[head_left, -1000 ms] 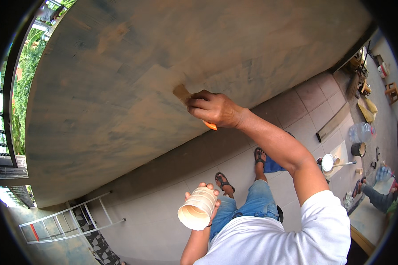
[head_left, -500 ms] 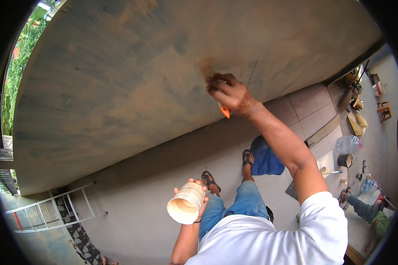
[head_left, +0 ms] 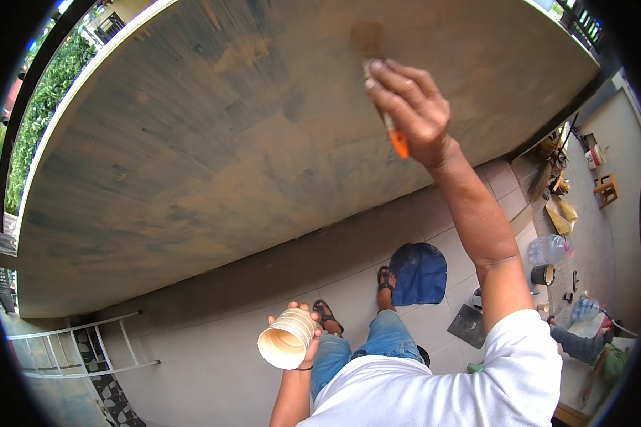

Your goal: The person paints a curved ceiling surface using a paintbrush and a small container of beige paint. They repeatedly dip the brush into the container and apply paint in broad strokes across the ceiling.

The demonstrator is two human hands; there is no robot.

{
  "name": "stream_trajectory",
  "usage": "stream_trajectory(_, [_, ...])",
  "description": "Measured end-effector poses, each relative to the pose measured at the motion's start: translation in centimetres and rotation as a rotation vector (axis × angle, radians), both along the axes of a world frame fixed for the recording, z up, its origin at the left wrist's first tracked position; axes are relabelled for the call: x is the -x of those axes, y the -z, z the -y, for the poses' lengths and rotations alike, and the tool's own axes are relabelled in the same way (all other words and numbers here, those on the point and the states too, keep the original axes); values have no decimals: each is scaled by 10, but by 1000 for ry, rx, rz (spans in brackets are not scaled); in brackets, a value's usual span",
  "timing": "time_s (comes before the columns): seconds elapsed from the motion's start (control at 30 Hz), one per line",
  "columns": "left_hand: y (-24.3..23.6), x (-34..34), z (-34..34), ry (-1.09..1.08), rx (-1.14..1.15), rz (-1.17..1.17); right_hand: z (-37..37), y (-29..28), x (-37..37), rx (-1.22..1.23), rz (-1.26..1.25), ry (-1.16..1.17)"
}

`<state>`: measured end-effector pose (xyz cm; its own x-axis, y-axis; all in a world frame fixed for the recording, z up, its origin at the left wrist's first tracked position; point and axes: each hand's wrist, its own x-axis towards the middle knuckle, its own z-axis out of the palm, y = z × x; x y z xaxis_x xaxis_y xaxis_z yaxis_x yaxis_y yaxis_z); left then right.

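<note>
My right hand (head_left: 414, 110) is raised against a broad wall (head_left: 192, 156) mottled in tan and grey-blue. Its fingers are closed around a paintbrush (head_left: 397, 144), whose orange handle end sticks out below the palm. The flat bristles touch the wall above my fingertips, slightly blurred. Low in front of me, my left hand (head_left: 312, 347) is wrapped round a cream-coloured plastic cup (head_left: 286, 340) with a ribbed side. The cup is tilted, its mouth toward me, and the inside looks pale with a tan patch.
A silvery ladder (head_left: 85, 370) lies at the lower left. By my foot are a blue cloth (head_left: 418, 274) and a dark flat sheet (head_left: 468, 325). On the right are a clear water jug (head_left: 547, 249), a black bucket (head_left: 543, 275), a wooden stool (head_left: 605, 191) and another person (head_left: 584, 345).
My right hand has moved up and to the right along the wall with the paintbrush. The cup in my left hand sits slightly lower and further left in view.
</note>
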<state>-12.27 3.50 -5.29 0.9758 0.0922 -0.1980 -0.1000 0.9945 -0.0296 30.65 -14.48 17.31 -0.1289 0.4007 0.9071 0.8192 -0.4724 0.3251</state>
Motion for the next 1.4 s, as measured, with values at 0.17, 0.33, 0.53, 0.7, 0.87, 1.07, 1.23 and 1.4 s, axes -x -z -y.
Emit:
stream_trajectory(0.17, [-10,-8,5,4,21,52,-7,92,39,549,-379,-214])
stream_trajectory(0.33, [-13,-6,5,13,42,66,0,-11,18,284,-392,-241])
stream_trajectory(0.53, [-5,-2,6,-32,19,33,14,-68,29,-21,35,-69])
stream_trajectory(0.7, [-21,-13,4,15,-4,69,19,53,66,414,-331,-152])
stream_trajectory(0.87, [-41,-21,8,57,-41,63,39,74,57,242,-654,-281])
stream_trajectory(1.07, [-64,-23,15,53,-64,37,130,33,20,-675,-645,-23])
stream_trajectory(1.23, [-66,-27,23,85,-2,41,109,63,20,-759,-589,163])
stream_trajectory(1.4, [-70,-53,50,124,-2,46,23,89,97,-223,-755,-321])
